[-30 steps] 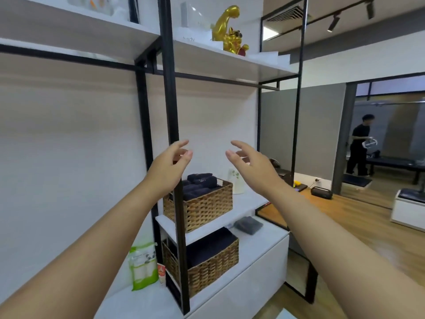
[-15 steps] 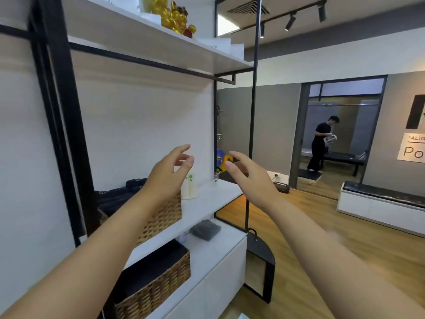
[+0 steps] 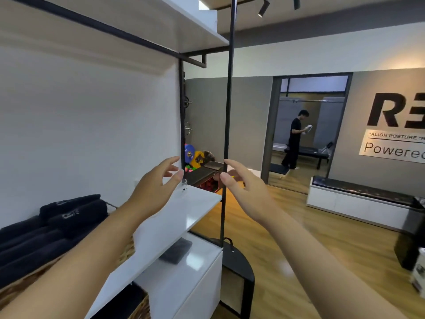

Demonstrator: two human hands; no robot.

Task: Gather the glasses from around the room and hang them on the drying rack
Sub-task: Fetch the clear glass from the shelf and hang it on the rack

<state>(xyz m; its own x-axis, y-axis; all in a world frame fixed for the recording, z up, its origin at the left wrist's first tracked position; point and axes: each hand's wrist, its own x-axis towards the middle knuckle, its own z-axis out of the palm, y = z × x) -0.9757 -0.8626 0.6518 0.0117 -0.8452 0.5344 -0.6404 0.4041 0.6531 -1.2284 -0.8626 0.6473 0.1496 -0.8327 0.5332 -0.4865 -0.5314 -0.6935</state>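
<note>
A small clear glass stands at the far end of the white middle shelf, partly hidden behind my left fingertips. My left hand is raised over the shelf, fingers spread and empty, thumb close to the glass. My right hand is held up beside it, open and empty, just right of the black upright post. No drying rack is in sight.
A wicker basket of rolled dark towels fills the shelf's left. A grey folded cloth lies on the white cabinet below. A black stand sits on the wood floor. A person stands in the far doorway. A white bench lines the right wall.
My view has swung right along the shelving; the basket has slid to the left edge and the glass at the shelf's end has come closer. Both hands stay raised and open.
</note>
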